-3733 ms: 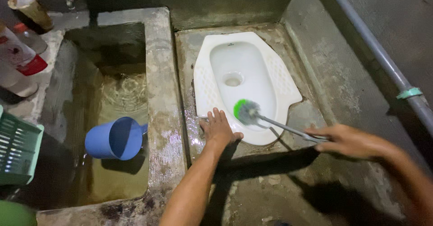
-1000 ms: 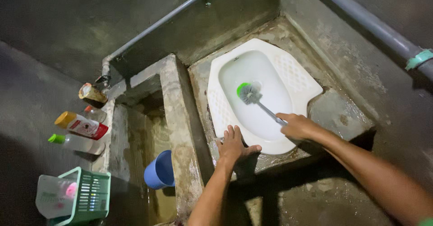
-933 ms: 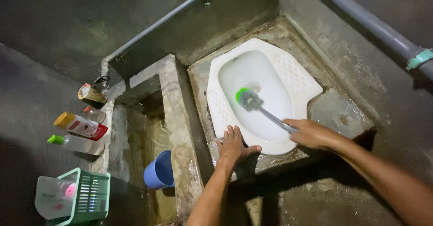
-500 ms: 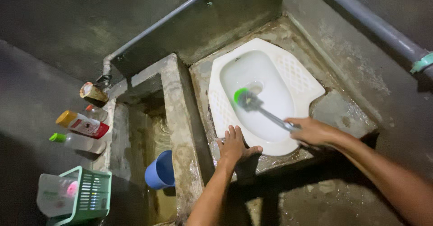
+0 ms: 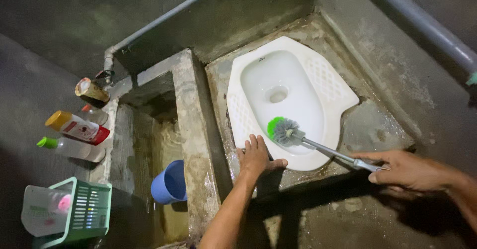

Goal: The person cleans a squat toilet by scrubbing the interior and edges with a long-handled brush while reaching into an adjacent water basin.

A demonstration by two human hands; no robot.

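Toilet brush [image 5: 284, 131] lay with bristles on near inner slope of white squat toilet pan [image 5: 318, 87]. Further left: green basket [image 5: 82, 216], bottles on ledge, blue dipper [image 5: 169, 182] in water trough. Left hand [image 5: 256, 157] spread flat, released, on pan's near rim. Right hand [image 5: 407, 169] clenched around brush's metal handle end.
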